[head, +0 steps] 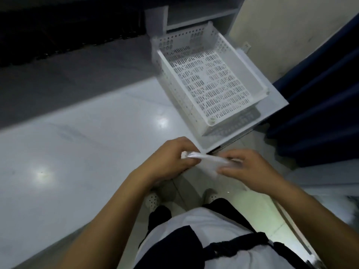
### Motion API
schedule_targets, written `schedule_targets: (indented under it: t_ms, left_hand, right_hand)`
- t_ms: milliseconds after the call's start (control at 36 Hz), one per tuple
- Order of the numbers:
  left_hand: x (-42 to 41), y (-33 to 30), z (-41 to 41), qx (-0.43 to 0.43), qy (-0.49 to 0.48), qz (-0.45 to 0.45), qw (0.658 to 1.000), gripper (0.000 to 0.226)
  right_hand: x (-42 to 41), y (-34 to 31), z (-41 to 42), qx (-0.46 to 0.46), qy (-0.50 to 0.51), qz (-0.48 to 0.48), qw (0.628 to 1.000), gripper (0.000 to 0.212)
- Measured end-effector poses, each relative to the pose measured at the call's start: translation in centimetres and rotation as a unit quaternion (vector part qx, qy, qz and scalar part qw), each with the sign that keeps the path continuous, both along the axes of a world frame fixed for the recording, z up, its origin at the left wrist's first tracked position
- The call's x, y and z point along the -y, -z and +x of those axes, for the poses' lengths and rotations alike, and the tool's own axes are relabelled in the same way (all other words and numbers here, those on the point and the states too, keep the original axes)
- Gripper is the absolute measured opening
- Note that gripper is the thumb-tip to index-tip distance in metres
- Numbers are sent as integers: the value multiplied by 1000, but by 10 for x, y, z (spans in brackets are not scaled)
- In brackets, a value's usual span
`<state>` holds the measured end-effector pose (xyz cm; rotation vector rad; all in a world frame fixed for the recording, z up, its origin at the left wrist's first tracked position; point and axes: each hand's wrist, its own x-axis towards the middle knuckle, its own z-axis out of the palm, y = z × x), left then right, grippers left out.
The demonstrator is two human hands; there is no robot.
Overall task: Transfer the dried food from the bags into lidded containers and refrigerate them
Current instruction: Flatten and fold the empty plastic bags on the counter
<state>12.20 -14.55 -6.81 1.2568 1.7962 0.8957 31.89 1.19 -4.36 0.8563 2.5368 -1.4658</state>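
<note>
Floor: pale glossy tile (87, 152), 2 light glares on it; dark blue curtain (320, 105) at right; white shelf unit (194, 14) at top. Item 1: white perforated basket (209, 82), pulled out on a white drawer shelf (272, 111), nothing visible inside. Item 2: small white bag (206, 160), crumpled and blurred, stretched between both hands just below the shelf's front edge; contents can't be made out. Item 3: left hand (171, 160), fingers curled, pinching the bag's left end. Item 4: right hand (246, 169), fingers lying along the bag's right end, thumb hidden; I read it as gripping, tho blur leaves some doubt. Item 5: my own view also takes in white perforated shoes (153, 199) and a dark apron over a white top. No lidded container and no fridge in view. Step, by my read: early, working the bag open or smoothing it flat. Next needs approx: bag mouth opened, a container brought near, then a pour w/o spilling on the floor.
</note>
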Motion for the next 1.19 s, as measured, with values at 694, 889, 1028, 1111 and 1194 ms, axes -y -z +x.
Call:
schedule_targets:
  t_ms: [694, 889, 1028, 1111, 1194]
  left_hand:
    - [-204, -10, 229, -137, -65, -10, 988, 17]
    - [-268, -16, 270, -150, -16, -18, 988, 16]
    - [-342, -14, 260, -166, 29, -19, 986, 20]
    - [-397, -7, 251, -155, 60, 3, 986, 23]
    - [-455, -5, 243, -135, 66, 21, 988, 24]
  right_hand:
    - [-167, 15, 228, -59, 116, 164, 978, 42]
    - [-227, 38, 244, -86, 123, 127, 981, 6]
    - [-293, 47, 238, -44, 153, 142, 977, 11]
    - [-340, 47, 235, -26, 179, 144, 973, 10]
    - [-388, 40, 234, -13, 215, 145, 966, 9]
